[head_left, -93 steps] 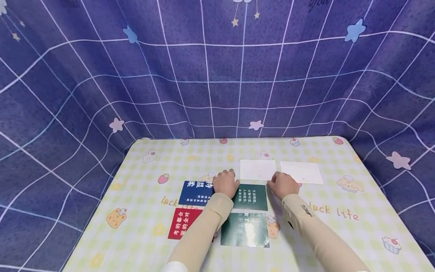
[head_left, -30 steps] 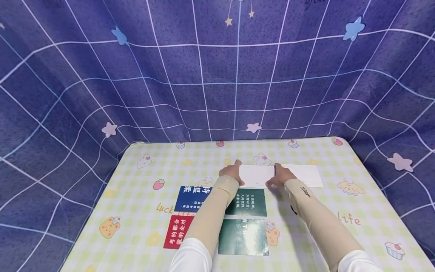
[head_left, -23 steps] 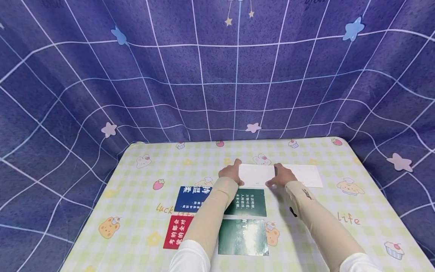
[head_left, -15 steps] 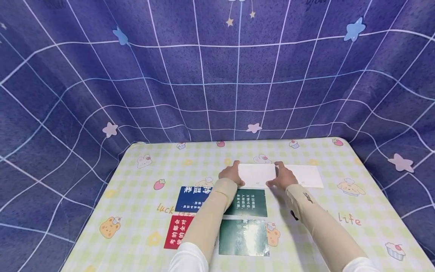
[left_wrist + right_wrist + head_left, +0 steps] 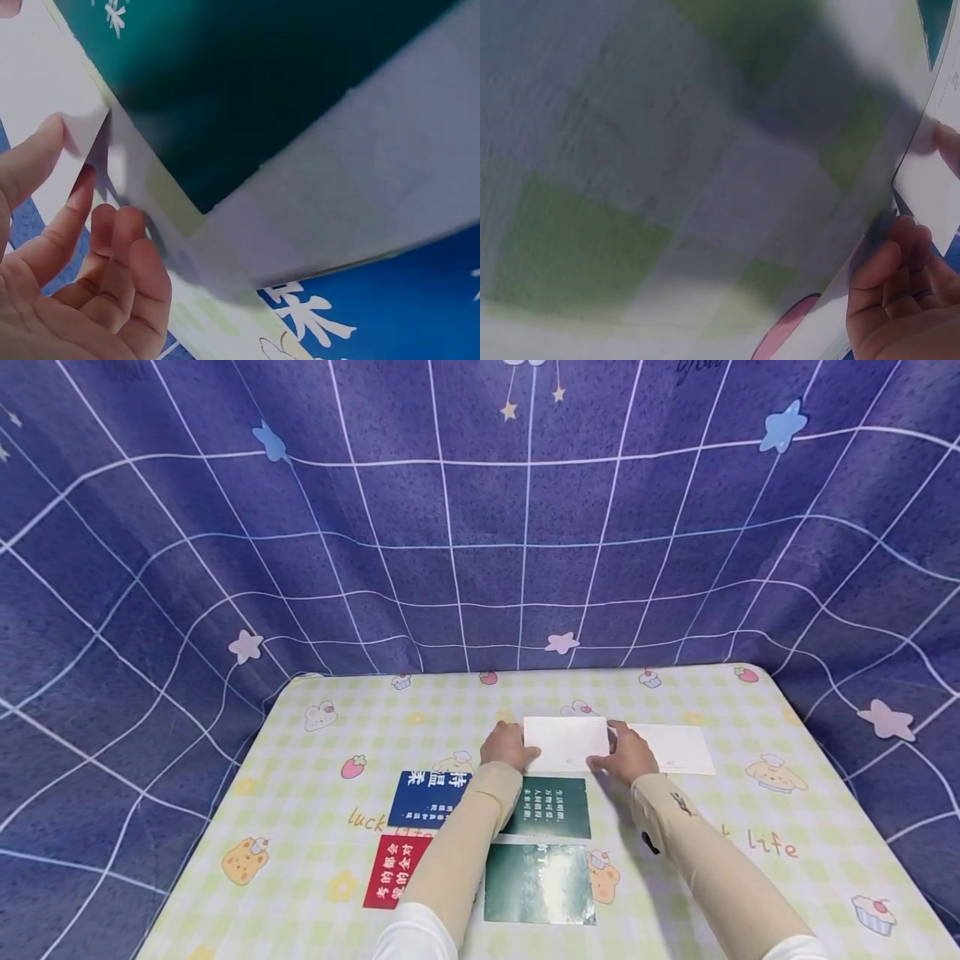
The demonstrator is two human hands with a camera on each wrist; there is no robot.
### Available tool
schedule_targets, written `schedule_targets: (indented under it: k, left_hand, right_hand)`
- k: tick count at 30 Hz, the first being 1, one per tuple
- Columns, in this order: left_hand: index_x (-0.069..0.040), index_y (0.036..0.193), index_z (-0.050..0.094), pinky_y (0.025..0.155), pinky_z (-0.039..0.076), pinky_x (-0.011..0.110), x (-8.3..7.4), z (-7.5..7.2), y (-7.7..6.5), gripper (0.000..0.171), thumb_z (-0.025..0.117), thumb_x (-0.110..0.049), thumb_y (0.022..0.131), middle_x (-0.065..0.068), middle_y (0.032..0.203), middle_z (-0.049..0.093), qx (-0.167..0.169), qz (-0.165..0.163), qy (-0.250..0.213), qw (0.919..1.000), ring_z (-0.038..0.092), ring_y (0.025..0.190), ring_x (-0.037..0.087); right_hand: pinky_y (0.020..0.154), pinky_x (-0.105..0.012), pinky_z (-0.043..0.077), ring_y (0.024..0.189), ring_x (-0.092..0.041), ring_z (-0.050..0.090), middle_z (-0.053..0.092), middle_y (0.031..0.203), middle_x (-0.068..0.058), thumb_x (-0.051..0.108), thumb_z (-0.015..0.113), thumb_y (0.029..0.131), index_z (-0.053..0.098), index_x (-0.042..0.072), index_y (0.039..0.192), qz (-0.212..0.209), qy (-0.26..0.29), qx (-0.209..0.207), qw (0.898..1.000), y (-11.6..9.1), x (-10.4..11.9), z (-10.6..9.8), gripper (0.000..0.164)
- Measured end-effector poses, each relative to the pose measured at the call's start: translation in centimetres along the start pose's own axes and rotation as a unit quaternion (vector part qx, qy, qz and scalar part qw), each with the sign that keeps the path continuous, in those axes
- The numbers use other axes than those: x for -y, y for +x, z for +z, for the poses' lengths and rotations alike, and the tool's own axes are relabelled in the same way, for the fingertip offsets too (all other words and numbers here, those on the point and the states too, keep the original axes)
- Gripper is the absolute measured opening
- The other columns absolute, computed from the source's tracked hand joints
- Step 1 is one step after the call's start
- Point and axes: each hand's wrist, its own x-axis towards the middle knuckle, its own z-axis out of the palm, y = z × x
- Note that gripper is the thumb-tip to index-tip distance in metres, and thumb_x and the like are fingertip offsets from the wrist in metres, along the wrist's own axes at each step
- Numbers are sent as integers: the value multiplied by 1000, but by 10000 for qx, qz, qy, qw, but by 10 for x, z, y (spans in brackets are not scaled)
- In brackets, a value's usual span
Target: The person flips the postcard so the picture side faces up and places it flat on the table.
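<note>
A blank white card (image 5: 566,745) stands between my two hands, its far edge slightly raised off the table. My left hand (image 5: 506,747) pinches its left end; in the left wrist view the thumb (image 5: 36,161) lies on top and the index finger underneath. At the right end my right hand (image 5: 627,753) pinches the card too, thumb on the face and fingers behind, as the right wrist view shows. A second white card (image 5: 678,749) lies flat just beyond the right hand. Nearer me lies a green card (image 5: 551,807) with white writing, partly behind the left forearm.
Another green card (image 5: 538,885), glossy with glare, lies closest to me. A blue card (image 5: 423,800) and a red card (image 5: 392,870) are on the left, partly covered by the left arm. The tablecloth (image 5: 300,793) is checked; a blue curtain (image 5: 487,568) hangs behind.
Both hands went from beside the nearer green card to the ends of the left white card. They now pinch it, and its far edge has come up a little.
</note>
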Motion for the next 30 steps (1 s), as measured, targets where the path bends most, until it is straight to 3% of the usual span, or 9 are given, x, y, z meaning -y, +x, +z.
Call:
schedule_targets:
  k: [5, 10, 13, 17, 26, 30]
  left_hand:
    - [-10, 68, 66, 70, 54, 39, 3, -2, -3, 31, 80, -29, 89, 7, 90, 66, -91, 85, -47, 9999, 62, 80, 21]
    - [-11, 64, 62, 64, 51, 38, 3, -4, -4, 36, 80, -29, 88, 4, 78, 62, -131, 64, -126, 9998, 58, 71, 19]
    - [-11, 63, 60, 64, 51, 38, 1, -5, -3, 38, 80, -29, 88, 3, 77, 62, -179, 82, -116, 9997, 58, 71, 18]
    - [-11, 61, 59, 63, 52, 38, -2, -9, 0, 40, 80, -30, 88, 2, 73, 62, -160, 38, -97, 9998, 59, 69, 18]
    - [-10, 71, 69, 57, 45, 33, -4, -19, -5, 31, 77, -32, 91, 1, 67, 61, 365, -177, -295, 9987, 55, 61, 18]
    - [-12, 63, 61, 53, 39, 31, 0, -24, -10, 38, 77, -33, 91, -2, 60, 53, 529, -128, -486, 9973, 48, 56, 16]
  right_hand:
    - [72, -43, 49, 77, -28, 58, 66, 90, -16, 32, 68, 95, 63, -7, 113, 208, -224, 79, 9995, -4, 1, -1, 43]
    - [63, -37, 41, 69, -24, 54, 63, 77, -9, 39, 56, 101, 66, 4, 88, 558, -225, 88, 9981, -8, 3, -4, 38]
    - [60, -34, 37, 63, -22, 50, 55, 67, -5, 39, 55, 101, 63, 7, 79, 540, -158, 31, 9984, -9, 3, -6, 40]
    - [59, -33, 37, 61, -21, 48, 52, 63, -2, 40, 56, 100, 59, 9, 73, 401, 58, -92, 9991, -11, 1, -10, 41]
    - [66, -34, 40, 70, -24, 53, 61, 70, -4, 42, 57, 99, 62, 10, 73, 385, 251, -40, 9989, -12, -1, -18, 41]
    - [67, -35, 40, 71, -25, 54, 62, 72, -4, 41, 58, 99, 63, 10, 74, 374, 339, 23, 9987, -17, 3, -22, 40]
